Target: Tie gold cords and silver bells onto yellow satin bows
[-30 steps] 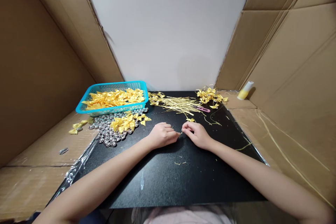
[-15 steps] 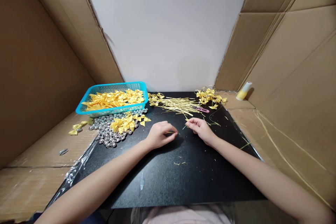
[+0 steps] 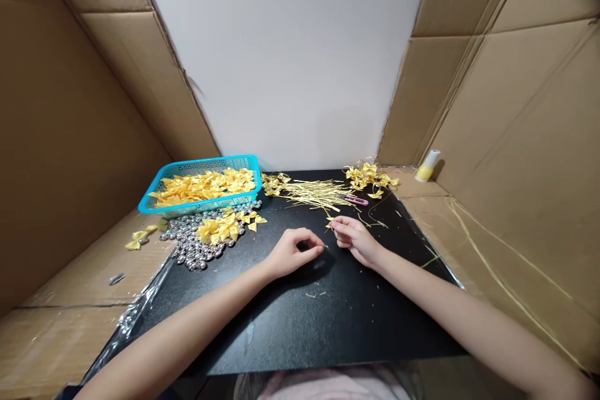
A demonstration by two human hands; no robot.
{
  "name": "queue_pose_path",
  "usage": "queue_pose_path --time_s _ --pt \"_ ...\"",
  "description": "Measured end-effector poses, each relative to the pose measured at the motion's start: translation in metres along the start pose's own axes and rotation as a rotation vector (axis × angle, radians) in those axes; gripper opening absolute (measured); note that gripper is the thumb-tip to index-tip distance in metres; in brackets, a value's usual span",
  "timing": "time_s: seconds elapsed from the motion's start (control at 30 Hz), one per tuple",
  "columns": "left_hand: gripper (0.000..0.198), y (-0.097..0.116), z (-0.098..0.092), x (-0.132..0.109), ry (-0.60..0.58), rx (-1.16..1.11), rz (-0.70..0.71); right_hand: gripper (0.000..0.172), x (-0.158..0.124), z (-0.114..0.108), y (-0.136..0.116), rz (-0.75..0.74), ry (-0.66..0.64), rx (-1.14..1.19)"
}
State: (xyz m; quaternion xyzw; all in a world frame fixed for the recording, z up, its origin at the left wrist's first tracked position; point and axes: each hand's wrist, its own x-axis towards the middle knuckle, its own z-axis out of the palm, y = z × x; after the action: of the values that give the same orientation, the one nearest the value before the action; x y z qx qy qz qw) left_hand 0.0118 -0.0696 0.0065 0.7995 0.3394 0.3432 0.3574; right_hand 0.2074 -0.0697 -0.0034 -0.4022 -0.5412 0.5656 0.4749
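My left hand (image 3: 293, 252) and my right hand (image 3: 355, 239) meet over the middle of a black mat (image 3: 290, 319). Both are closed in a pinch. Between the fingertips of my left hand a thin gold strand shows, too small to name surely. At the fingers of my right hand sits a small yellow bow (image 3: 330, 221). A heap of cut gold strands (image 3: 314, 192) lies just beyond the hands. Loose yellow bows (image 3: 225, 225) rest on a heap of silver bells (image 3: 192, 250) to the left.
A turquoise basket (image 3: 197, 200) full of yellow bows stands at the back left. More finished bows (image 3: 368, 176), pink snips (image 3: 357, 200) and a yellow spool (image 3: 427, 165) lie at the back right. Cardboard walls close in both sides.
My hands have drawn slightly apart; my right hand moved back toward the gold strands and a bow. The camera tilted a little, so everything sits lower.
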Motion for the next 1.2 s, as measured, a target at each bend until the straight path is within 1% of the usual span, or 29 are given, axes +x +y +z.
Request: queue_pose_path --time_s 0.17,0.27,0.37,0.43,0.5,0.53,0.6,0.67,0.73,0.77,0.83,0.93,1.07,1.2 --pt "0.029 0.002 0.002 -0.004 0.008 -0.165 -0.125 0.036 0.003 -0.006 0.004 -0.121 -0.020 -0.180" --pt "0.035 0.005 0.005 -0.006 0.026 -0.252 -0.175 0.027 0.002 -0.006 0.005 -0.243 -0.056 -0.372" --pt "0.039 0.006 0.007 -0.007 0.050 -0.316 -0.208 0.017 -0.003 -0.003 0.005 -0.355 -0.143 -0.583" --pt "0.040 0.007 0.007 -0.007 0.070 -0.350 -0.223 0.013 -0.007 -0.001 0.003 -0.404 -0.187 -0.714" --pt "0.041 0.008 0.008 -0.007 0.089 -0.376 -0.234 0.011 -0.007 -0.005 -0.002 -0.428 -0.166 -0.838" --pt "0.041 0.008 0.008 -0.006 0.097 -0.387 -0.239 0.009 -0.004 -0.010 -0.006 -0.425 -0.122 -0.899" --pt "0.038 0.008 0.009 -0.005 0.112 -0.406 -0.248 0.010 0.008 -0.027 -0.015 -0.383 0.019 -1.022" --pt "0.035 0.008 0.010 -0.005 0.125 -0.423 -0.258 0.017 0.027 -0.048 -0.023 -0.288 0.176 -1.146" --pt "0.033 0.006 0.010 -0.004 0.139 -0.439 -0.267 0.019 0.049 -0.068 -0.029 -0.163 0.253 -1.261" --pt "0.034 0.005 0.010 -0.003 0.147 -0.447 -0.272 0.020 0.059 -0.076 -0.030 -0.103 0.266 -1.312" --pt "0.035 0.002 0.010 -0.003 0.161 -0.463 -0.281 0.027 0.076 -0.087 -0.030 -0.007 0.241 -1.392" --pt "0.034 0.000 0.009 -0.003 0.174 -0.481 -0.294 0.032 0.090 -0.092 -0.026 0.064 0.183 -1.467" --pt "0.030 0.001 0.007 -0.003 0.201 -0.509 -0.311 0.032 0.089 -0.090 -0.019 0.052 0.148 -1.508" --pt "0.027 0.005 0.002 -0.001 0.235 -0.525 -0.320 0.032 0.078 -0.086 -0.014 -0.057 0.191 -1.461"
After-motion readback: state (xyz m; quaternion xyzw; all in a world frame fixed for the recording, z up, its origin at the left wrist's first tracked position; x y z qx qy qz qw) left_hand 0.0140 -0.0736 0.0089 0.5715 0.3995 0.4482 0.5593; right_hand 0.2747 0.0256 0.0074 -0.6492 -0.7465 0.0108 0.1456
